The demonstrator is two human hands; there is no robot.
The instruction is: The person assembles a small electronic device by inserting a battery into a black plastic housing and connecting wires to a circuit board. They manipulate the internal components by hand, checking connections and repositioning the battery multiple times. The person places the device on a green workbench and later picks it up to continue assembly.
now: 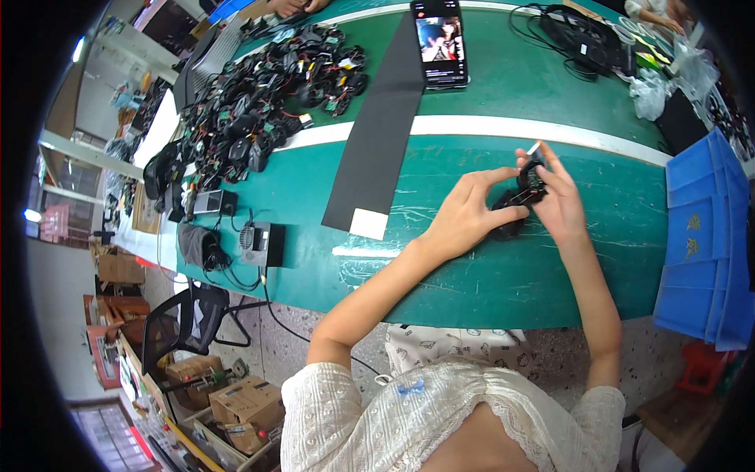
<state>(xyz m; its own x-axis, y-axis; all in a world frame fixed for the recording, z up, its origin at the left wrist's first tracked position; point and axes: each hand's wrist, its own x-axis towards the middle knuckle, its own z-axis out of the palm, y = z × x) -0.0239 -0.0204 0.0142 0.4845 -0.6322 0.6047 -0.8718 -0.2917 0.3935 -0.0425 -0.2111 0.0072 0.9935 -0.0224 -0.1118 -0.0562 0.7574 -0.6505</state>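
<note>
A small black plastic housing point(521, 200) is clamped between the left hand point(464, 216) and right hand point(560, 200), above the green desk point(503, 275), at three o'clock from the black strip point(377, 134). It is judged light, rigid, best gripped at its edges.

Bare green table point(503, 283) in front of us and between our hands and the long black rubber strip point(377, 130) to the left gives free passage. Further left, a heap of black wired parts point(259, 94) blocks the far corner. A black phone point(440, 43) stands ahead, and stacked blue plastic trays point(704, 236) wall off the right edge.
</note>
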